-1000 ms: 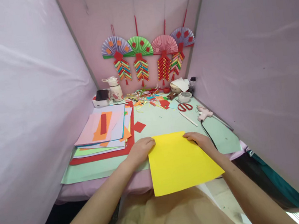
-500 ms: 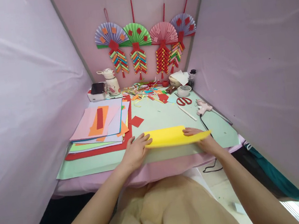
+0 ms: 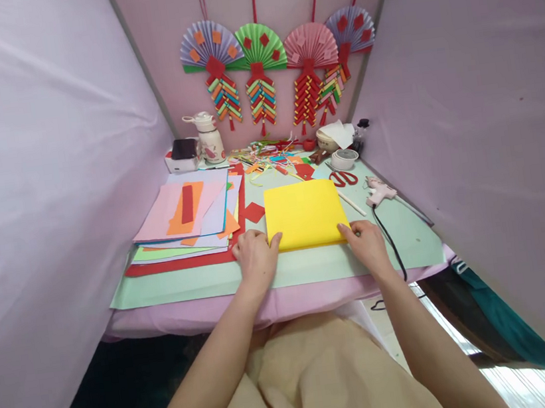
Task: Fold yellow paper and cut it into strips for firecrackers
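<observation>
one green-topped table (image 3: 311,267) is what i watch over from my remote seat. the stack of coloured paper (image 3: 154,223) sits at its left, probably to leave working room in the middle, where the yellow sheet (image 3: 304,213) lies flat, seemingly doubled, its rounded edge nearest the body. the left hand (image 3: 258,258) and right hand (image 3: 369,245) flank its near corners, thumbs on the paper, fingers outside; i judge this keeps it square, though i can't tell whether either hand pinches. the glue gun (image 3: 381,189) and scissors (image 3: 344,178) lie rightward, a red square (image 3: 254,212) just left. half a second ago the sheet showed as a narrow strip; now its whole upper face shows, farther onto the table.
</observation>
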A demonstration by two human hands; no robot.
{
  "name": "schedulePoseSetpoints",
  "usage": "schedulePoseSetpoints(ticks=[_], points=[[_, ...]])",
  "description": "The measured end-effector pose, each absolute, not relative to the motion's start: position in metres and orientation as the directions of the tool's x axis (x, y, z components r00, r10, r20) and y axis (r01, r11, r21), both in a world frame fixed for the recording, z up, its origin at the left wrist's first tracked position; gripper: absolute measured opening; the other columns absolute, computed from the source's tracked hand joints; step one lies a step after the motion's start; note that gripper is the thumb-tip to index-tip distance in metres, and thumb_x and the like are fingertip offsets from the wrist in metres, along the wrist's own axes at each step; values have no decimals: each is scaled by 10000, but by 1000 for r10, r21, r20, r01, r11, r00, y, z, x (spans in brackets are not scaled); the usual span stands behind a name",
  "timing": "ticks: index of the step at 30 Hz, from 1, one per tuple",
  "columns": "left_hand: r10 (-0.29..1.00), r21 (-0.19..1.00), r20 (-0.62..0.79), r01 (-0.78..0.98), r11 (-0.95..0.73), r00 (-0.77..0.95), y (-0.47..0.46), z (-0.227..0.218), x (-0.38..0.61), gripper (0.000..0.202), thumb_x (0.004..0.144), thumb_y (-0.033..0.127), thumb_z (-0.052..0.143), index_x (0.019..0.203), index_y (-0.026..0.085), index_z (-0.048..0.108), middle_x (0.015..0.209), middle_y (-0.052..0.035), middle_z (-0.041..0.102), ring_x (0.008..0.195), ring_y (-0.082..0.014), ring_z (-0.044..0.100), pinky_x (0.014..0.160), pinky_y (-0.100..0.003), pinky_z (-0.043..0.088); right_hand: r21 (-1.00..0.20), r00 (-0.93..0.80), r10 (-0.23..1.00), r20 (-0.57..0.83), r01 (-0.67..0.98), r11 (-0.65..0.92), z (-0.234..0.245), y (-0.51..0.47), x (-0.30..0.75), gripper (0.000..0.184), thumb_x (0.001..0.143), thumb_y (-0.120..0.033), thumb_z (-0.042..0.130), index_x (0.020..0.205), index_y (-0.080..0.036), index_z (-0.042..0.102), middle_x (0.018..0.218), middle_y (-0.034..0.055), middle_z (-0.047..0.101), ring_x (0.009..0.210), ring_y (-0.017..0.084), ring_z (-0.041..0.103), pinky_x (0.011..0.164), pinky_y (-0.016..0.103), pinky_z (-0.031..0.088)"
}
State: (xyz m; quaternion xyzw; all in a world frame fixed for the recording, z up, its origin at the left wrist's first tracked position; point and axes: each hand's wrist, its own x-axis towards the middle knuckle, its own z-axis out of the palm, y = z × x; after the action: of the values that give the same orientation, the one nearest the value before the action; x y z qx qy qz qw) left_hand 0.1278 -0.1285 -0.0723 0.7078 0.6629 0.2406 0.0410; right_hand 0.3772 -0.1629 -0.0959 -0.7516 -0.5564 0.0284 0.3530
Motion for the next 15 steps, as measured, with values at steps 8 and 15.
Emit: schedulePoseSetpoints(ticks=[8,15], points=[[951,259,308,962,-92,8,-131,-75,129,382,845,497,551,734,178,730,1116,-107,587,1066,-308,439,913,-491,346,-408,392,855,341,881,-241,-104,-168,375,402,824,-512,507,610,-183,592,1086,129,606,1012,300,493,886,408,362],[960,250,280,965,-83,10,-132,-76,129,359,857,469,539,792,188,751,1181,-108,564,1101,-317,413,955,-519,324,-400,387,857,341,884,-240,-104,-168,374,405,822,-506,507,635,-169,630,1089,125,592,1011,320,488,878,426,376]])
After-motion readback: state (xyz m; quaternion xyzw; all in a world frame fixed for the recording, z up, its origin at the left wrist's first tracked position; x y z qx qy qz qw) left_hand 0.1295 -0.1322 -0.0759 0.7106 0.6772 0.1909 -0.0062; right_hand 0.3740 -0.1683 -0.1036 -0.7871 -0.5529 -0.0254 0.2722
